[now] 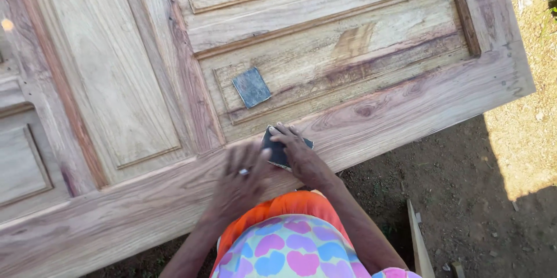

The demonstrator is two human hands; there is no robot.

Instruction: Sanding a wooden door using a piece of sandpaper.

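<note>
Outdoor carpentry spot, more yard than shop: I stand on bare packed dirt (464,197) strewn with small stones and chips, sun falling hard on the ground at my right and shade beneath the work. Before me lies a large unfinished panelled wooden door (290,51), laid flat, raw grain showing, no paint or varnish, pale dusty patches across its panels. A loose square of sandpaper (251,87) rests on one panel, and a rough timber offcut (419,243) leans by my feet, both marks of woodworking done in the open air.
</note>
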